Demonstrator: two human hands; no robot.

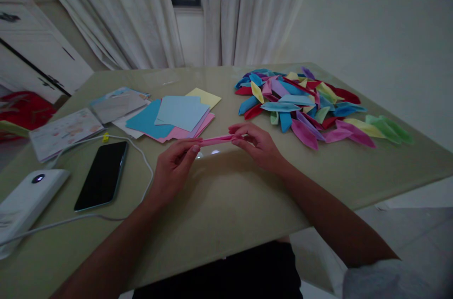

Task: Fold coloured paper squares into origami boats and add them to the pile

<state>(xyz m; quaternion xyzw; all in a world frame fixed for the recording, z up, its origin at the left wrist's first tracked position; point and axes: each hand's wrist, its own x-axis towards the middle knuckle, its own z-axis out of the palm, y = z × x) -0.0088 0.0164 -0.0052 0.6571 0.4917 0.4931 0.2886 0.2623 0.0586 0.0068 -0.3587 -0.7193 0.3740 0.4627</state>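
A narrow folded strip of pink paper (pixel 216 140) is stretched between my two hands, just above the table. My left hand (pixel 175 162) pinches its left end between thumb and fingers. At the other end, my right hand (pixel 257 145) grips the paper with thumb and fingertips. Behind the left hand lie loose square sheets in light blue (pixel 182 111), teal (pixel 145 121), pink and yellow (pixel 205 98). To the right of my right hand spreads a heap of folded paper pieces (pixel 297 107) in many colours, pointed at their ends.
On the left of the table (pixel 226 223) lie a black-screened phone (pixel 102 175), a white power bank (pixel 30 207) and a looping white cable (pixel 150 169). Printed paper packs (pixel 67 131) sit behind them. Light curtains (pixel 226 16) hang beyond the far edge.
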